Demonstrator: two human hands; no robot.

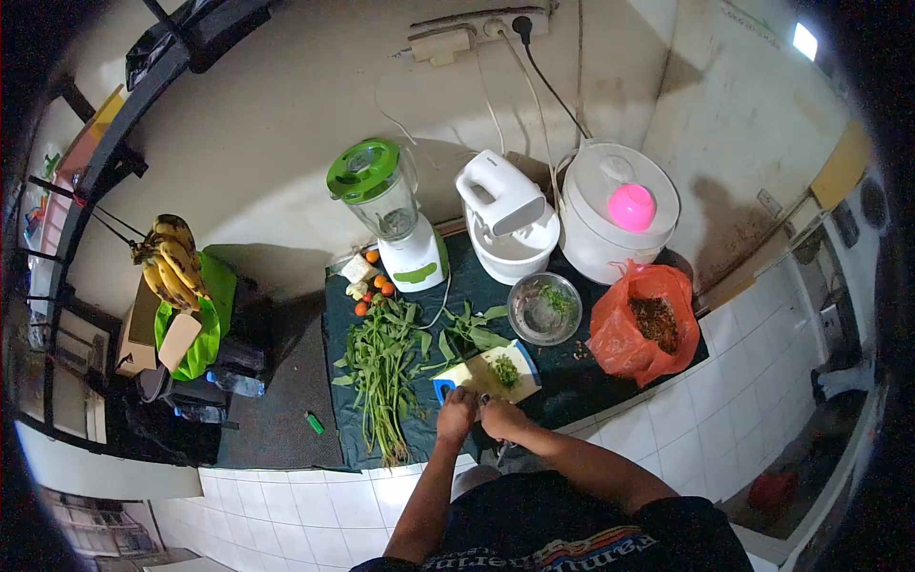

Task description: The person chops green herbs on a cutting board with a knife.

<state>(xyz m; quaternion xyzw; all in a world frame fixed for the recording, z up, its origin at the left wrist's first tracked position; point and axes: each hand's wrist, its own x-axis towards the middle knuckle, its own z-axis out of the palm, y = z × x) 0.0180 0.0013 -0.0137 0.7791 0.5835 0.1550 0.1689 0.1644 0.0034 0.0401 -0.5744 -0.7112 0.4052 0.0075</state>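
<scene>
A light cutting board (477, 370) with blue ends lies near the front edge of the dark green cloth. Chopped greens (505, 372) sit on its right part. My left hand (457, 412) is closed at the board's lower left corner; whatever its fingers pinch is too small to make out. Beside it, my right hand (499, 418) is closed too, with a thin object sticking out below it that I cannot identify. Left of the board spreads a bunch of leafy greens (386, 367), and more leaves (472, 334) lie behind it. A metal bowl (544, 309) holds some cut greens.
A blender (405, 243), a white mixer (500, 195) on its bowl and a white rice cooker (620, 210) stand at the back. An orange plastic bag (620, 334) sits right. Tomatoes (381, 283) lie back left. Bananas (174, 267) hang far left; a green lighter (315, 422) lies nearer.
</scene>
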